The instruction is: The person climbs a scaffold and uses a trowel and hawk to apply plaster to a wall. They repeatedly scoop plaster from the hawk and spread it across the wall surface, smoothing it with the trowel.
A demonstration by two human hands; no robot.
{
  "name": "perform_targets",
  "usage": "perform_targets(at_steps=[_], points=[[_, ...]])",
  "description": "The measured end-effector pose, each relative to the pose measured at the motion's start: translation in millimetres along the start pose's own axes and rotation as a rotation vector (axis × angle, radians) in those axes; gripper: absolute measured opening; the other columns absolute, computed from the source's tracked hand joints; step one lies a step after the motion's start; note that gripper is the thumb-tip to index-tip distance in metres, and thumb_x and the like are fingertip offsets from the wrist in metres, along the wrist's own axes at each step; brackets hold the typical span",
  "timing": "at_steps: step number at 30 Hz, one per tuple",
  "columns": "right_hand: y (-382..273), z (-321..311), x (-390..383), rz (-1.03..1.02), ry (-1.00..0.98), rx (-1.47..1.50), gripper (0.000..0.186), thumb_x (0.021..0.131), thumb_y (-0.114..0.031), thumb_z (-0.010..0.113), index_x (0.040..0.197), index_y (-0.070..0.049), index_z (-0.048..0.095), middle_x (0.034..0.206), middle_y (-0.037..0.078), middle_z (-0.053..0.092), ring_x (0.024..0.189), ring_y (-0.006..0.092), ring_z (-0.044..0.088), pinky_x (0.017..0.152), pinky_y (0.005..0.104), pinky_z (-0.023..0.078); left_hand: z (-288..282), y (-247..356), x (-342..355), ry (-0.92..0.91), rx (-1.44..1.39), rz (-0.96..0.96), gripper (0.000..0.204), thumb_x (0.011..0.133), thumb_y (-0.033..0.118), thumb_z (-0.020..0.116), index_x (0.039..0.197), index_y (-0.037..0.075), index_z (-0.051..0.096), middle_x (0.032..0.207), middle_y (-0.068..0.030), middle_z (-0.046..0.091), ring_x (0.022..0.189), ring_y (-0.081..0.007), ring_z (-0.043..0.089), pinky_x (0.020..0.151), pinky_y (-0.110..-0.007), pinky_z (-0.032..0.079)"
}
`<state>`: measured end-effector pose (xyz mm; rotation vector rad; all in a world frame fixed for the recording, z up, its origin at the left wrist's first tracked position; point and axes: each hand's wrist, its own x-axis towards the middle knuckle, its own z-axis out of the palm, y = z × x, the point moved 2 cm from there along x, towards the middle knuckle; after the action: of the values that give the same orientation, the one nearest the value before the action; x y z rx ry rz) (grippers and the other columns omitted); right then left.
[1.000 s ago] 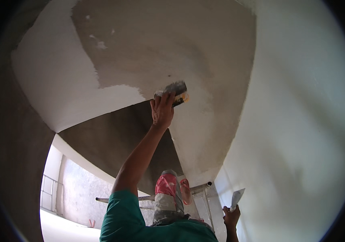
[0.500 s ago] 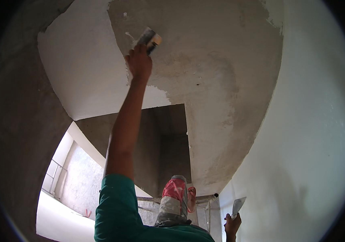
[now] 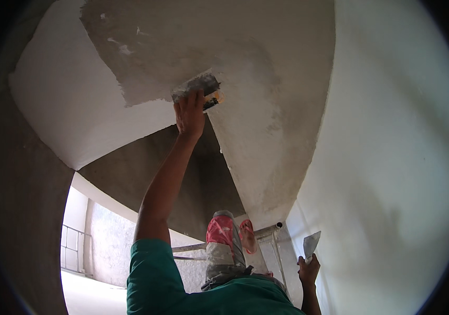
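Note:
My raised left hand grips a plastering trowel by its yellow-and-black handle. Its wide, smeared blade lies against the bare grey-brown wall, just above the upper corner of a dark opening. White plaster coats the wall to the left, ending in a ragged edge near the blade. Low on the right, my right hand is closed around the handle of a putty knife, its blade pointing up, apart from the wall.
A smooth pale wall curves along the right. Below me are my legs in stained trousers, a foot in a red flip-flop and metal scaffold tubing. A bright area with a metal railing shows at lower left.
My left hand has drawn the trowel down and rightward along the wall to the opening's upper corner, and the blade has turned. The view has shifted. My right hand sits slightly higher with the putty knife.

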<state>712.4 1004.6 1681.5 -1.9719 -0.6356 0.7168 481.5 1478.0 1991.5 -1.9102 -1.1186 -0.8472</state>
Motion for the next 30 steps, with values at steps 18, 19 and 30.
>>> perform_targets(at_steps=[18,19,30], points=[[3,0,-1,0.061,-0.006,-0.057,0.017,0.080,-0.014,0.067,0.082,0.001,0.058,0.062,0.012,0.064,0.050,0.0205,0.063,0.049,0.0355,0.048,1,25,9,0.067,-0.060,-0.035,0.041,0.078,0.008,0.062,0.118,0.014,0.060,0.111,-0.0006,0.057,0.097,-0.0244,0.052,0.084,-0.041,0.039],[3,0,0,0.072,-0.008,-0.055,0.017,0.080,-0.014,0.067,0.082,0.001,0.058,0.062,0.012,0.064,0.051,0.0210,0.063,0.050,0.0357,0.048,4,28,4,-0.016,-0.109,0.005,0.041,0.077,0.008,0.063,0.118,0.014,0.060,0.113,-0.0006,0.057,0.099,-0.0244,0.052,0.085,-0.041,0.039],[13,5,-1,0.068,0.048,-0.165,0.024,0.079,-0.018,0.070,0.085,0.002,0.059,0.070,0.022,0.065,0.070,0.0400,0.067,0.061,0.0450,0.050,-39,74,-154,-0.261,-1.839,-1.265,0.033,0.077,0.004,0.067,0.109,0.001,0.059,0.101,-0.0075,0.063,0.090,-0.0206,0.063,0.080,-0.036,0.051]])
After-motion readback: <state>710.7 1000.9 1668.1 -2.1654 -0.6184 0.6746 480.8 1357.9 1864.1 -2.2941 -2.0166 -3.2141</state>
